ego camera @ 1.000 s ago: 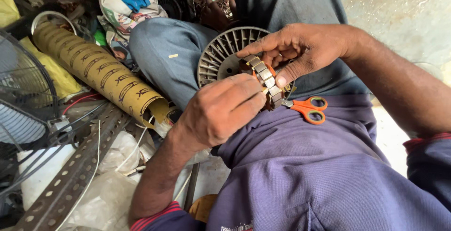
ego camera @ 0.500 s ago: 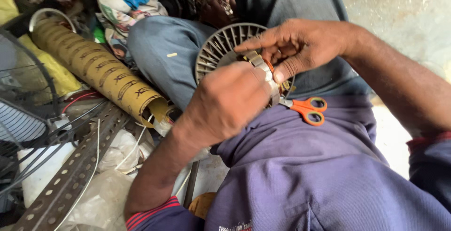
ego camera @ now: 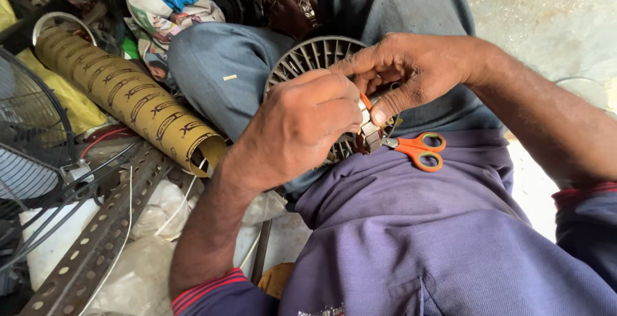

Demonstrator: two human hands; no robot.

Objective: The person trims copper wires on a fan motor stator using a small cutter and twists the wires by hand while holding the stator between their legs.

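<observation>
Head view, looking down at a seated person's lap: left hand (ego camera: 302, 129) and right hand (ego camera: 411, 72) both pinch a small motor stator (ego camera: 369, 133) against a round slotted fan cover (ego camera: 308, 59), orange-handled scissors (ego camera: 418, 149) resting just beside; winding work looks unfinished.

A single head-worn camera looks steeply down along the wearer's own chest onto the lap, close to the left hand (ego camera: 302, 129) and right hand (ego camera: 418, 72). Floor clutter fills the left edge, bare ground the upper right. No second view overlaps it.
</observation>
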